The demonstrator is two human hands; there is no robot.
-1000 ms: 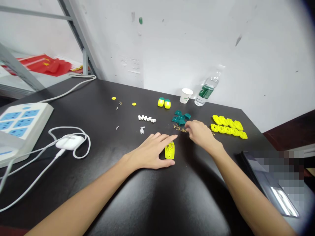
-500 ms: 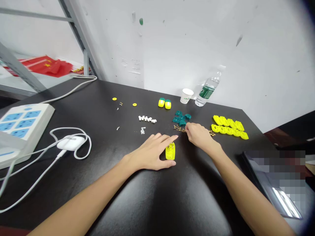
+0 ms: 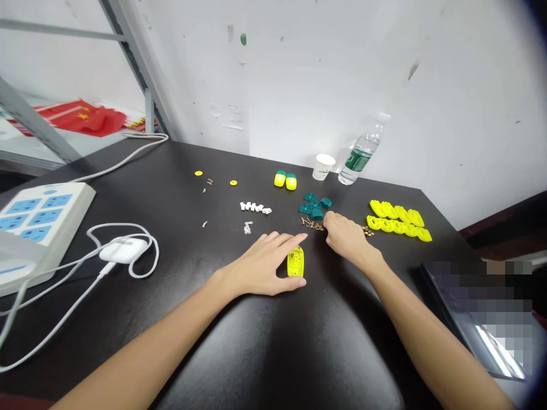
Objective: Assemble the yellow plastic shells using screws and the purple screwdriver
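My left hand rests on the black table, its thumb and forefinger closed round a small yellow plastic shell that lies open side up. My right hand reaches past it, fingertips pinched down among a scatter of small brass pieces; what the pinch holds is too small to tell. Just beyond the brass pieces lies a heap of dark green plastic parts.
A row of yellow shells lies at the right; two yellow-and-green assembled pieces, white clips, a paper cup and a water bottle sit further back. A power strip and a white charger with cable occupy the left. A dark tablet lies at right.
My right hand has drawn slightly back and left over the brass pieces. My left hand and the yellow shell have stayed put.
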